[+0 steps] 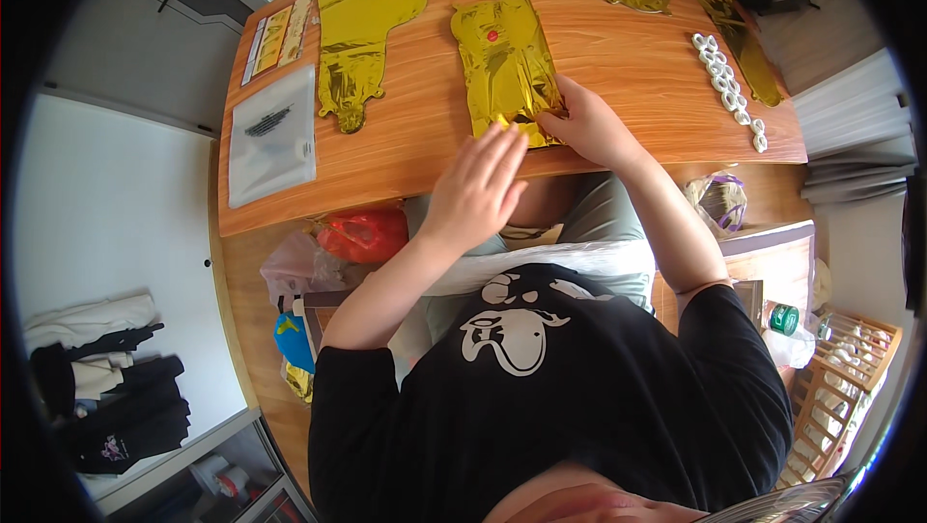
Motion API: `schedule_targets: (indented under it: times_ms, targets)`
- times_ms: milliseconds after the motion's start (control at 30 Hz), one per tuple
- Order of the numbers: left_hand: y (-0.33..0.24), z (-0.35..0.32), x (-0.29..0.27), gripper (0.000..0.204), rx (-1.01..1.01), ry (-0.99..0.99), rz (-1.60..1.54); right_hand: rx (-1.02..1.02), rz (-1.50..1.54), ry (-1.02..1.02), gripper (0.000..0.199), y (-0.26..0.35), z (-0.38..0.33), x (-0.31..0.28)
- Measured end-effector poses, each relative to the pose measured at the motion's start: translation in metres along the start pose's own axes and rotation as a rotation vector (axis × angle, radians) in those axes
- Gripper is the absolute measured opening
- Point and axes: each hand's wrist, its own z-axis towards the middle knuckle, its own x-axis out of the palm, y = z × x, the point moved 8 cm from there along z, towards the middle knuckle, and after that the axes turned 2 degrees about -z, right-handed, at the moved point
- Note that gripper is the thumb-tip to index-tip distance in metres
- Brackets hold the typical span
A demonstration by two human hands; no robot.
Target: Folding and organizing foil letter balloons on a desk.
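Foil balloon (506, 64): flat, gold, at table's (406, 161) near edge.
Right hand (591, 124): fingers pinching its near right corner.
Left hand (476, 187): spread flat, hovering near.
Risk: thin foil may crease or tear if tugged.

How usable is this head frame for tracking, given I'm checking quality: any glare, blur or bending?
In the head view, the crinkled gold foil balloon under the hands throws bright glare patches; the left hand is slightly motion-blurred, while the right hand is sharper; the wooden table edge bows from fisheye distortion; the corners fall into a black vignette; light is soft and even, with only faint shadows.
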Motion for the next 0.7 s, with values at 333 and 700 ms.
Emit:
schedule_targets:
  times_ms: [333, 700]
  targets:
    - [-0.007, -0.006, 0.027, 0.073, 0.042, 0.181, 0.088, -0.092, 0.093, -0.054, 0.045, -0.008, -0.001, 0.002]
    - [-0.007, -0.008, 0.032, 0.074, 0.026, 0.190, 0.115, 0.002, 0.112, -0.235, 0.062, 0.006, -0.057, -0.021]
